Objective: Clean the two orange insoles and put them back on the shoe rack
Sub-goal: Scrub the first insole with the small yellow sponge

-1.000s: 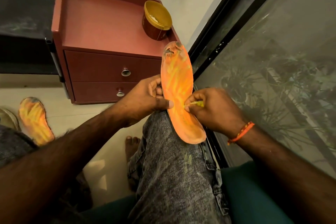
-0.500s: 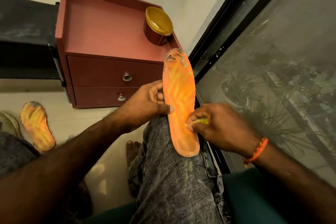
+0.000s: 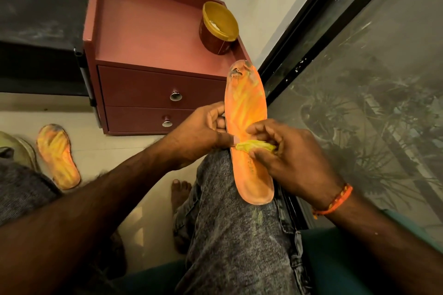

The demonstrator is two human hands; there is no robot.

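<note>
Insole point(image 3: 248, 127) sits on the knee, toe pointing to 12. Left hand point(image 3: 203, 130) grips its edge at 9, right hand point(image 3: 285, 151) pinches a yellow wad point(image 3: 254, 145) against it. Second insole point(image 3: 58, 155) lies on the floor point(image 3: 115, 151) far at 9. Tub point(image 3: 219, 26) on the cabinet point(image 3: 148, 36) behind.

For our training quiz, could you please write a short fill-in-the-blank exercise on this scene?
1. The right hand pinches a yellow ____ against the held insole.
2. The left hand grips that insole, whose heel rests on the person's ____.
3. The second insole lies on the ____.
4. The open tub stands on the red ____.

Answers: cloth; knee; floor; cabinet
</note>
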